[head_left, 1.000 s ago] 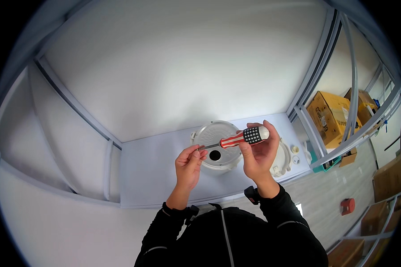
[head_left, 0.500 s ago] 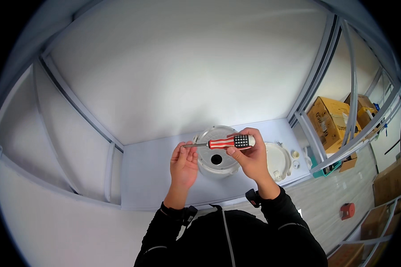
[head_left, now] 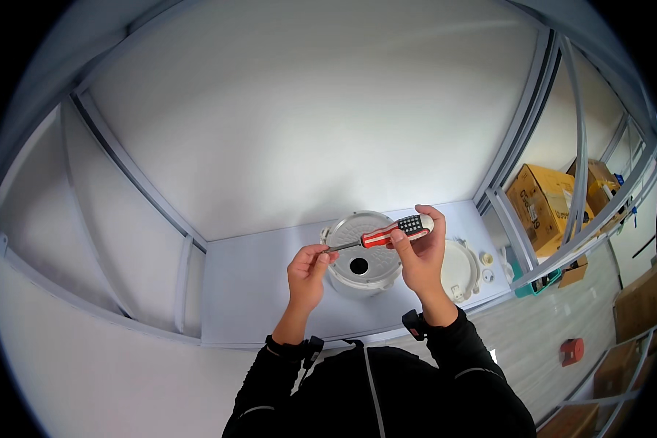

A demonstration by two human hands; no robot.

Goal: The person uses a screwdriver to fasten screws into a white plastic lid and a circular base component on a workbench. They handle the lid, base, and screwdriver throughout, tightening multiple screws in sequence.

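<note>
Screwdriver (head_left: 376, 239) held above white round housing (head_left: 379, 267) on counter (head_left: 255, 292). Handle is gripped by right hand (head_left: 422, 263); shaft tip is pinched by left hand (head_left: 306, 277). Small part there cannot be made out. Tip is best pinched lightly, shaft aligned, handle steadied.

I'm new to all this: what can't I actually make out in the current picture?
In the head view:
- Tip of the screwdriver: lost among the fingers of the left hand; whether they also hold a small part is too small to tell.
- Right edge of the white round vessel: partly hidden by the right hand.
- Teal basket: partly covered by the frame rail.
- Lowest cardboard box: cut off by the bottom edge.
</note>
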